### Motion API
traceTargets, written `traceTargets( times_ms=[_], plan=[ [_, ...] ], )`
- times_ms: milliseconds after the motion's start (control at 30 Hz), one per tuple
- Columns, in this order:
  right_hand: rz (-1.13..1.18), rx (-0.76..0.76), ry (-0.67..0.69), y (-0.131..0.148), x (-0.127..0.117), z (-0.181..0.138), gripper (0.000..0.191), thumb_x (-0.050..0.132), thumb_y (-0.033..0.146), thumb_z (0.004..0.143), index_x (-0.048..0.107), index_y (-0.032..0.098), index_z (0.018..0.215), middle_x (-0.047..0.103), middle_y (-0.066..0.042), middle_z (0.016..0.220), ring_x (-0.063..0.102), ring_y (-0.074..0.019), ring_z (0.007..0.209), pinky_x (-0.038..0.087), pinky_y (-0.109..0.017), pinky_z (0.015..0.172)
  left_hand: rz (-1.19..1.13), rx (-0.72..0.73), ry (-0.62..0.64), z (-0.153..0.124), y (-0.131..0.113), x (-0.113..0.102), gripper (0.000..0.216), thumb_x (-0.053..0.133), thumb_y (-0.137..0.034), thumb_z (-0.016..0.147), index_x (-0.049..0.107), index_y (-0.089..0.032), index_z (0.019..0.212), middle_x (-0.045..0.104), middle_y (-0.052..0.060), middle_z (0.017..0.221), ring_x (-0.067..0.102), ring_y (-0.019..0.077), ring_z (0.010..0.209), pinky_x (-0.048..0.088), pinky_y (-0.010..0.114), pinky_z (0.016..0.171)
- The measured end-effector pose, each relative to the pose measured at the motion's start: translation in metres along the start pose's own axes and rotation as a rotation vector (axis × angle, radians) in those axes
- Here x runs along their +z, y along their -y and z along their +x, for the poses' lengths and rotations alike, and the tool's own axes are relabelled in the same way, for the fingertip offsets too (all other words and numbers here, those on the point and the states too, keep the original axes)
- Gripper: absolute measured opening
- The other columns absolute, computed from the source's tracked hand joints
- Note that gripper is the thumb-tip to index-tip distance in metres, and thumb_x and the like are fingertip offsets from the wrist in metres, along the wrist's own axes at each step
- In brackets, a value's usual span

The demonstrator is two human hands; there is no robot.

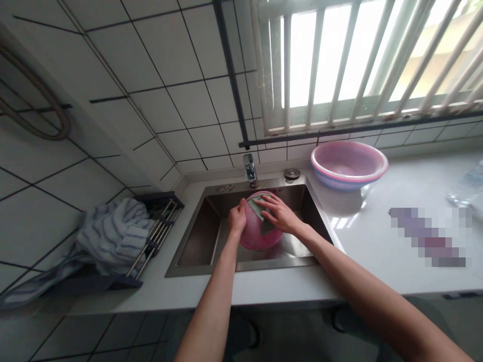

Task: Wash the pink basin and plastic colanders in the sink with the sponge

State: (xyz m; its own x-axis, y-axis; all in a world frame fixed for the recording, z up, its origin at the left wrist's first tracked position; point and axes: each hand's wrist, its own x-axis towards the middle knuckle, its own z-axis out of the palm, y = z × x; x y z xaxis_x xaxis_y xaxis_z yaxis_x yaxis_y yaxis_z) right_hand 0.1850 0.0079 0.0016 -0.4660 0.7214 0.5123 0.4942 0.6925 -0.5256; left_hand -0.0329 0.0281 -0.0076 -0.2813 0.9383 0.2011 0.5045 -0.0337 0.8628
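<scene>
A pink mesh-walled basket (252, 234), like a plastic colander, is held tilted over the steel sink (194, 239). On its left rim my left hand (237, 218) is closed, with the thumb up at the edge. My right hand (281, 213) presses a greyish-green cloth (257, 207) against the basket, its fingers spread over the fabric. Part of the cloth hangs below the right hand. Behind the basket stands the chrome faucet (249, 168). Whether water is running I cannot tell.
Right of the sink, a pink basin (349, 178) with a bluish underside stands on the white counter (362, 261). A round metal drain strainer (292, 174) lies behind the sink. At left, a striped towel (113, 236) lies over a metal-barred rack (160, 226). A barred window (339, 65) is above.
</scene>
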Motion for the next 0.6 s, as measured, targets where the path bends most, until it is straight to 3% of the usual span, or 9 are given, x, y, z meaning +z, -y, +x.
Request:
traceTargets(
  times_ms=[167,367,500,600],
  plan=[
    [0.012,-0.121,0.062,0.014,0.004,0.0,0.045,0.055,0.035,0.106,0.061,0.033,0.15,0.047,-0.004,0.165,0.031,-0.0279,0.159,0.027,-0.055,0.131,0.003,-0.061,-0.049,0.002,0.004,-0.007,0.073,0.037,-0.087,0.085,0.054,-0.021,0.058,0.051,0.003,0.055,0.046,0.0184,0.06,0.03,0.03,0.059],
    [0.069,0.16,-0.08,-0.009,-0.003,0.001,0.051,0.05,0.041,0.107,0.054,0.025,0.156,0.049,-0.013,0.162,0.043,-0.0285,0.153,0.036,-0.052,0.127,0.026,0.046,0.002,-0.005,-0.011,-0.003,0.071,0.039,-0.081,0.09,0.057,-0.02,0.061,0.053,0.003,0.056,0.047,0.0175,0.061,0.028,0.029,0.059],
    [0.003,-0.002,-0.018,0.012,0.002,0.0,0.048,0.056,0.042,0.105,0.059,0.03,0.151,0.048,-0.007,0.164,0.025,-0.0333,0.161,0.027,-0.06,0.13,0.004,0.095,-0.034,-0.008,-0.015,-0.005,0.072,0.04,-0.081,0.091,0.058,-0.019,0.061,0.055,0.003,0.057,0.045,0.0161,0.061,0.029,0.028,0.059],
    [0.025,-0.072,0.009,0.017,0.002,0.003,0.043,0.057,0.038,0.105,0.063,0.033,0.147,0.05,-0.004,0.162,0.03,-0.0302,0.159,0.027,-0.058,0.13,-0.003,0.115,-0.024,-0.009,-0.014,-0.007,0.072,0.039,-0.082,0.091,0.057,-0.019,0.06,0.053,0.001,0.057,0.043,0.0149,0.06,0.028,0.028,0.059]
  ],
)
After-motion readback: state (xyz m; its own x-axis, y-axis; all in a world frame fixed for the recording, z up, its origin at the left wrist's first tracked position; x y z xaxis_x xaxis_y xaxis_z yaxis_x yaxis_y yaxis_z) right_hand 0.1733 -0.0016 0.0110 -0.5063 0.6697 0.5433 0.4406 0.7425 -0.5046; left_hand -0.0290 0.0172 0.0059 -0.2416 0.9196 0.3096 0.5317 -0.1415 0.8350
